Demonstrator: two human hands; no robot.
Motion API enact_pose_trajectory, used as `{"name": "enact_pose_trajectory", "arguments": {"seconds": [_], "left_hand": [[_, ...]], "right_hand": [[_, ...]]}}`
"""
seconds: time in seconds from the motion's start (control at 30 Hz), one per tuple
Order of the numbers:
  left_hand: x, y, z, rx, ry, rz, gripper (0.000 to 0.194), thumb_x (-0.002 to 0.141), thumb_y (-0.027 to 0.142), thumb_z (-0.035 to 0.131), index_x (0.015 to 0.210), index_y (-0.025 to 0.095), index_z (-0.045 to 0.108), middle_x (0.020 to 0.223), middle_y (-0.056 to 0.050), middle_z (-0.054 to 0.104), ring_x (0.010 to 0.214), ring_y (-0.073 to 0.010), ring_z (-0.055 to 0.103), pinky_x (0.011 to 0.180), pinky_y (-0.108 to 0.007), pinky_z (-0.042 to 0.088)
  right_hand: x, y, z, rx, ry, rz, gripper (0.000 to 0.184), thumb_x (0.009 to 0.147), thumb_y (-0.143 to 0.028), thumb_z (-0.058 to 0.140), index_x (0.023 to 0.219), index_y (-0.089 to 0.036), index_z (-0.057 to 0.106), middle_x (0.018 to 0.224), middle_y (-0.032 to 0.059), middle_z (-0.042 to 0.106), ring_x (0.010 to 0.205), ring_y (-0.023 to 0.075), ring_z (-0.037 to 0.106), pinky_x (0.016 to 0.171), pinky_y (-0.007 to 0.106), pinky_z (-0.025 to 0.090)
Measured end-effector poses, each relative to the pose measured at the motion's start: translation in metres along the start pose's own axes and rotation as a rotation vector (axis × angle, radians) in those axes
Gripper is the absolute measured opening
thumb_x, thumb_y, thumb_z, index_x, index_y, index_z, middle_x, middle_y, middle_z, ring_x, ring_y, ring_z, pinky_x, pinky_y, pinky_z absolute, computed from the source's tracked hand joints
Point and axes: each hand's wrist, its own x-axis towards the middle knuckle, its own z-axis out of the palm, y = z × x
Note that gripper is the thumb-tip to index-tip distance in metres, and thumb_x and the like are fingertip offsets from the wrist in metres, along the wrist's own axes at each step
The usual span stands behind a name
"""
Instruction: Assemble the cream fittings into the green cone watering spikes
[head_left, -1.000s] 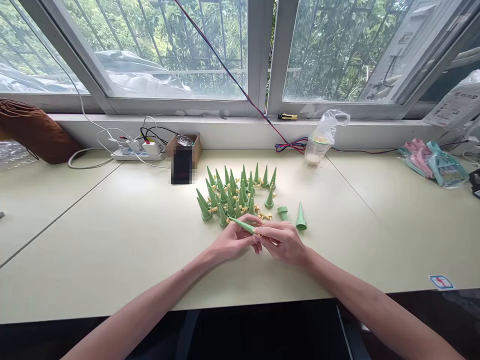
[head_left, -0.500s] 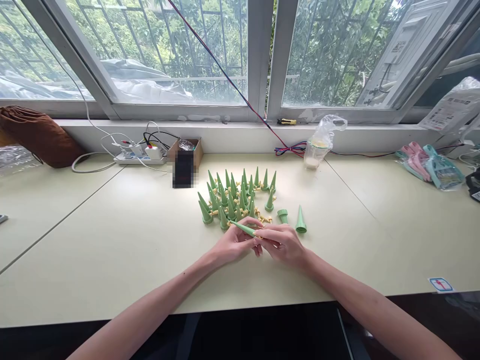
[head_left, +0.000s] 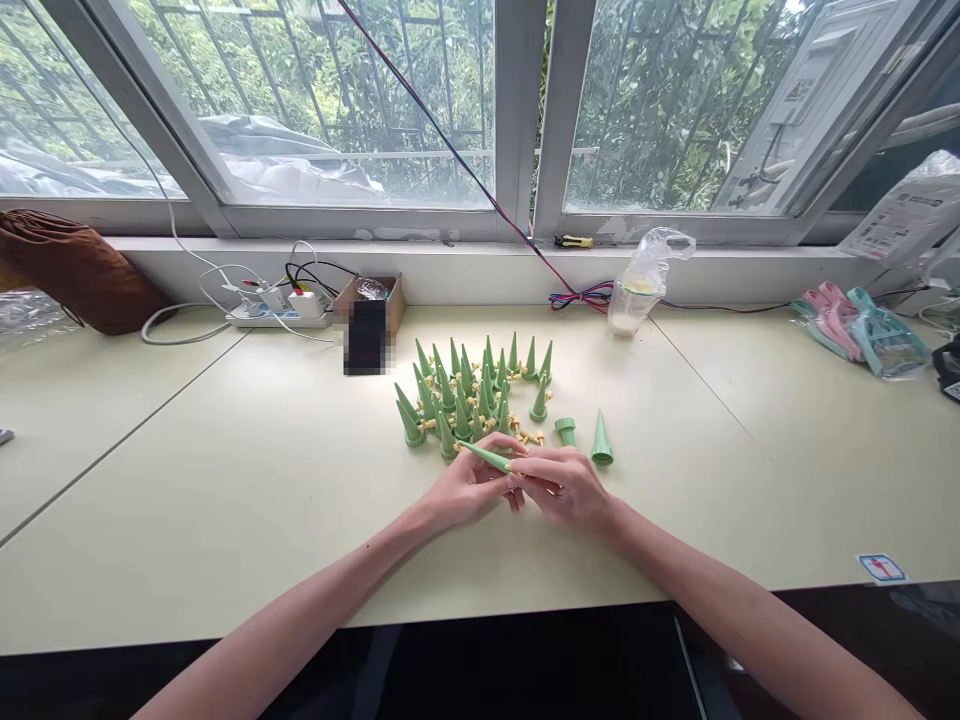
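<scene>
So there's this pale greenish-yellow table [head_left: 225,480] right up under a big window [head_left: 315,110], with leaves and metal bars showing through the glass. Seams run across the tabletop, and a little blue-and-red sticker [head_left: 882,568] is on it by the near edge, over to the right. Along the back on the left I can see a brown bag [head_left: 90,275], a white power strip [head_left: 281,317] with plugs and tangled cables, and a small cardboard box [head_left: 395,305] with a dark, blurred-out thing in front. A red and blue wire [head_left: 450,145] slants down across the window to a bundle near a cup in a clear bag [head_left: 627,300]. A small yellow and black tool [head_left: 574,242] lies on the ledge, and pink and teal plastic things [head_left: 862,325] sit in clear wrap at the far right.

Middle of the table is a crowd of green cones [head_left: 485,390], mostly point up, with yellow bits [head_left: 531,438] in between. Two more stand just right of the group, one cone point up [head_left: 601,440] and one cap end up [head_left: 565,432].

Both hands are on one tilted green cone [head_left: 487,456], held just in front of the bunch: left hand [head_left: 466,485] curled round it, right hand [head_left: 568,488] pinching near its wide end. Fingers hide that end.
</scene>
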Motion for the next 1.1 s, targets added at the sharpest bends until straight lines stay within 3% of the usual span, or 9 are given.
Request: {"name": "enact_pose_trajectory", "arguments": {"seconds": [0.57,1.1], "left_hand": [[0.001,-0.006,-0.001,-0.015,-0.032,0.029,0.026,0.091,0.029,0.069,0.109,0.014,0.058,0.089,-0.008,0.070,0.078,-0.0178,0.070,0.072,-0.033,0.061],[0.002,-0.010,-0.003,-0.057,-0.021,0.059,0.022,0.090,0.023,0.070,0.109,0.012,0.064,0.089,-0.007,0.070,0.077,-0.0168,0.070,0.071,-0.032,0.063]], "right_hand": [[0.003,-0.010,0.006,-0.068,0.142,-0.010,0.017,0.089,-0.007,0.056,0.082,-0.020,0.062,0.057,-0.0039,0.063,0.046,0.0078,0.050,0.045,0.019,0.043],[0.001,-0.007,0.007,-0.041,0.125,0.030,0.016,0.089,-0.007,0.055,0.082,-0.019,0.063,0.059,-0.0026,0.064,0.046,0.0075,0.049,0.047,0.019,0.042]]}}
